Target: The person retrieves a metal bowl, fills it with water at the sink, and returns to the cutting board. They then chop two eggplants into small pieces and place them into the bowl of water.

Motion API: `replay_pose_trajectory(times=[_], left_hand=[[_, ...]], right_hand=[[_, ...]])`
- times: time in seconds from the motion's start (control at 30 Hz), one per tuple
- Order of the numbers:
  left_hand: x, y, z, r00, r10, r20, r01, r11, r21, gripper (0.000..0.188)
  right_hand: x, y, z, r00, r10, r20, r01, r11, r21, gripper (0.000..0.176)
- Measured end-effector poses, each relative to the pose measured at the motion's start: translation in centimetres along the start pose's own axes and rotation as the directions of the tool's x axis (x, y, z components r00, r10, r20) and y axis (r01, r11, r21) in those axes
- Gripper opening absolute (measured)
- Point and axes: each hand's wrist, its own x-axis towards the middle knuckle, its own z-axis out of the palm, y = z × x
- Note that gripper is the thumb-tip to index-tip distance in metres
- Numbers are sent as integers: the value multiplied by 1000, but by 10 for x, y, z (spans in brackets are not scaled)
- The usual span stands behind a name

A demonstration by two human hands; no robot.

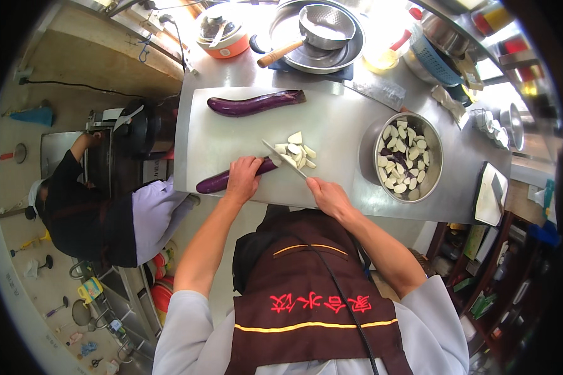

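Observation:
On a white cutting board (pixel 328 126), my left hand (pixel 244 179) presses down on a purple eggplant (pixel 212 183) whose cut end faces right. My right hand (pixel 329 193) grips a kitchen knife (pixel 288 160), its blade slanting across that cut end. Just beyond the blade lies a small heap of pale eggplant pieces (pixel 301 151). A second, whole-looking eggplant (pixel 255 103) rests near the board's far edge. To the right of the board stands a round metal bowl (pixel 440 159) holding many cut eggplant pieces (pixel 400 154), some with purple skin showing.
Behind the board are an orange-based cooker (pixel 225 49), a large pan (pixel 281 28) with a wooden-handled saucepan (pixel 326 28) inside, and a wide cleaver-like blade (pixel 380 93). A blue basket (pixel 434 61) stands at far right. A co-worker (pixel 89 206) stands at left near a black wok (pixel 138 129).

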Motion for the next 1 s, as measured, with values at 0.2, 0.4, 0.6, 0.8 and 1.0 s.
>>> replay_pose_trajectory(times=[0.2, 0.4, 0.6, 0.8, 1.0], left_hand=[[-8, 2, 14, 982, 93, -165, -89, 995, 34, 50], [-8, 3, 14, 977, 137, -164, -130, 990, 55, 46], [-15, 10, -5, 991, 84, -105, -76, 994, 83, 54], [-11, -7, -1, 996, 69, -49, -63, 991, 121, 52], [-15, -2, 18, 961, 160, -227, -124, 979, 164, 45]], right_hand=[[-25, -6, -11, 998, -56, -19, 55, 998, -36, 53], [-24, -3, -8, 999, -43, 27, 46, 990, -136, 51], [18, 7, 11, 992, -125, -16, 124, 989, -80, 52], [5, 4, -6, 992, -127, -7, 127, 991, -49, 53], [-26, -3, -4, 998, -56, 15, 57, 996, -69, 52]])
